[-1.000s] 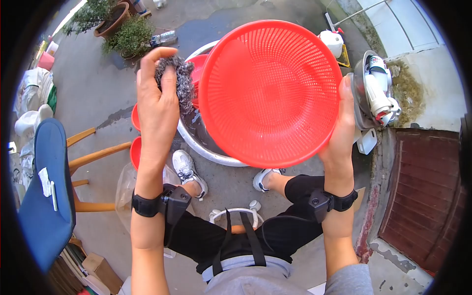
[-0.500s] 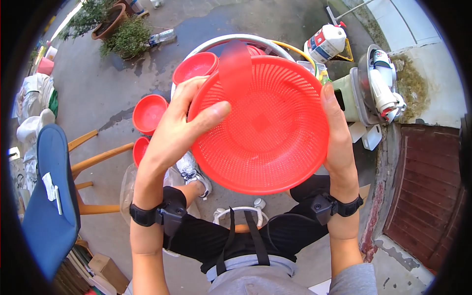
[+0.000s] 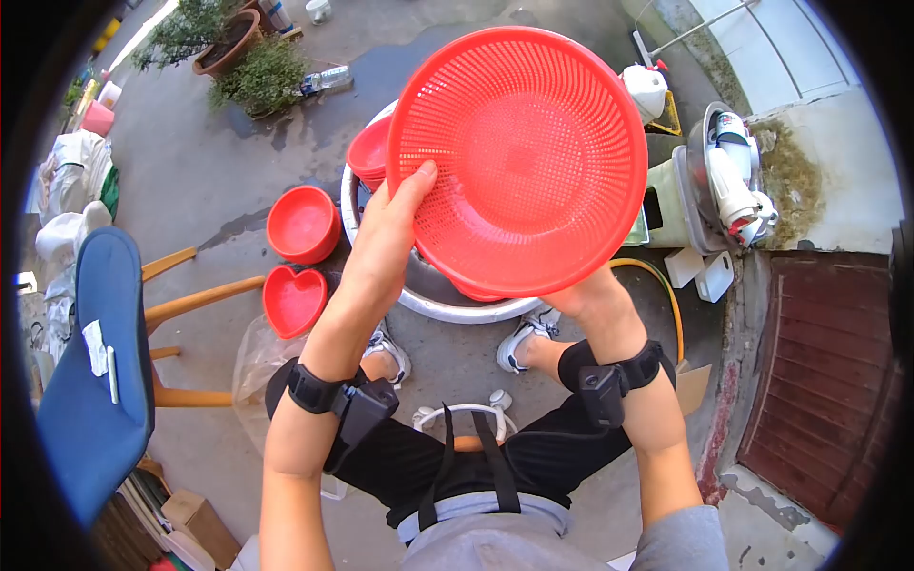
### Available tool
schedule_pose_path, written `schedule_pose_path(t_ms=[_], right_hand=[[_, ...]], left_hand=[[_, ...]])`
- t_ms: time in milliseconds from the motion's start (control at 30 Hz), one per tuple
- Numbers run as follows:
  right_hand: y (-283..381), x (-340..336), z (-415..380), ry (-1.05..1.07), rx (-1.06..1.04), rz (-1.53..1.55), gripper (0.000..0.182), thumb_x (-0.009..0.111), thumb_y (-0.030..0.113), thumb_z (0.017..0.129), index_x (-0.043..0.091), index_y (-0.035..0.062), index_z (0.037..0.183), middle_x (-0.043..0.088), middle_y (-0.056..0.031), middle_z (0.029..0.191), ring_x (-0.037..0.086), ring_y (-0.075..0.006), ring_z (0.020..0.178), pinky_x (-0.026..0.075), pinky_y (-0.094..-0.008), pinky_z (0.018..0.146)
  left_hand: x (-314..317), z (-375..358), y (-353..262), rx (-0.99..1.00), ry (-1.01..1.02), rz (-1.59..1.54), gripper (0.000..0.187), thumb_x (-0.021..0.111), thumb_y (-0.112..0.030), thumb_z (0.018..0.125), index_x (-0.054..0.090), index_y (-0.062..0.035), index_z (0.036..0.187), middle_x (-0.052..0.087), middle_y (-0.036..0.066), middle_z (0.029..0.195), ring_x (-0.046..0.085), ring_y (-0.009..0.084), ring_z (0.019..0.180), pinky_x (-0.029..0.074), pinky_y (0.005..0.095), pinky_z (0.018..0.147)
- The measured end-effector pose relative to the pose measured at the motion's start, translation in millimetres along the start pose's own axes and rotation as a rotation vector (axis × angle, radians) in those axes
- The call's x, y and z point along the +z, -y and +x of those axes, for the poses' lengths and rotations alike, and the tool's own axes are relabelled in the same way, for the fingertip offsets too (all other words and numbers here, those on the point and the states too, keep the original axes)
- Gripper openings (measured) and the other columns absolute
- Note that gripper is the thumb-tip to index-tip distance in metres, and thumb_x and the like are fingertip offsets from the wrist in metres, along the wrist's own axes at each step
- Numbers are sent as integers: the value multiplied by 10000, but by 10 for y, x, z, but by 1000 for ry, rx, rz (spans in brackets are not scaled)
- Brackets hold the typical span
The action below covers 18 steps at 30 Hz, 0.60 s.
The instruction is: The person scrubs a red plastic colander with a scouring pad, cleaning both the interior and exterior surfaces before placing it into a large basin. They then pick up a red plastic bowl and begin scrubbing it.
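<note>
A round red plastic colander [image 3: 524,162] is held up in front of me, its slotted inside facing me. My left hand [image 3: 386,233] grips its left edge, thumb over the inner wall and the other fingers hidden behind. My right hand [image 3: 600,300] is under the lower right edge, with its fingers hidden behind the colander. Beneath it stands a large basin with a white rim [image 3: 447,306], mostly covered. Red bowls [image 3: 369,152] show at the basin's left side. On the ground to the left sit a round red bowl [image 3: 301,225] and a heart-shaped red bowl [image 3: 293,301].
A blue chair [image 3: 100,371] with wooden legs stands at left. A yellow hose [image 3: 666,285] curves at right, near a container stack holding a metal bowl [image 3: 709,162]. A white jug [image 3: 645,92], potted plants [image 3: 252,86] and a plastic bottle [image 3: 327,80] lie farther off.
The colander has moved up and away from me. My right hand has shifted from its right side to its lower right edge. A blurred red shape over the colander is gone from view.
</note>
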State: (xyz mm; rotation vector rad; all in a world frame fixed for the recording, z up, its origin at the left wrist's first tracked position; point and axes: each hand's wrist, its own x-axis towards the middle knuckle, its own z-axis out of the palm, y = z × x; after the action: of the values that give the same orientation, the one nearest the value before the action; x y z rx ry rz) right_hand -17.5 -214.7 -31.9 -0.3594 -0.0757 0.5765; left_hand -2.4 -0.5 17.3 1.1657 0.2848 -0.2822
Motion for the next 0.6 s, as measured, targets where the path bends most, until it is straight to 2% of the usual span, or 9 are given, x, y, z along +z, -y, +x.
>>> schedule_pose_path(t_ms=[67,400,533,567,600], right_hand=[[-156,-21,12,18,31,36,491,576,328,967,493,55,1367,556,-129,1374,561,-287,1217,481,-435,1031],[-285,-371,-165,-141,-56,2,446,570,323,971,525,71,1336,583,-99,1350,575,-261,1201,474,-425,1030],[-244,-366,-101,-190,-62,-41,433,568,322,972,534,76,1327,591,-90,1342,579,-253,1196,472,-422,1030],[-183,-288,-45,-329,-93,-222,432,560,335,979,536,76,1323,603,-89,1323,583,-245,1192,474,-417,1024],[-113,-193,23,-468,-124,-403,430,551,349,986,538,76,1319,614,-88,1304,586,-237,1188,475,-413,1018]], left_hand=[[39,5,100,-15,35,-39,411,579,-295,991,571,-22,1298,646,48,1221,603,128,1101,454,288,969],[80,-62,85,-53,75,-51,483,582,-331,984,534,-1,1333,614,73,1285,578,143,1153,426,299,1010],[69,-96,-28,78,-23,57,497,570,-332,985,524,10,1343,595,81,1307,550,159,1187,391,308,1040],[61,-105,-59,146,-85,120,500,565,-331,986,521,14,1345,588,82,1313,539,163,1197,381,310,1047],[33,-84,-55,225,-129,169,422,515,-279,1019,524,-13,1347,625,83,1238,574,156,1125,429,296,970]])
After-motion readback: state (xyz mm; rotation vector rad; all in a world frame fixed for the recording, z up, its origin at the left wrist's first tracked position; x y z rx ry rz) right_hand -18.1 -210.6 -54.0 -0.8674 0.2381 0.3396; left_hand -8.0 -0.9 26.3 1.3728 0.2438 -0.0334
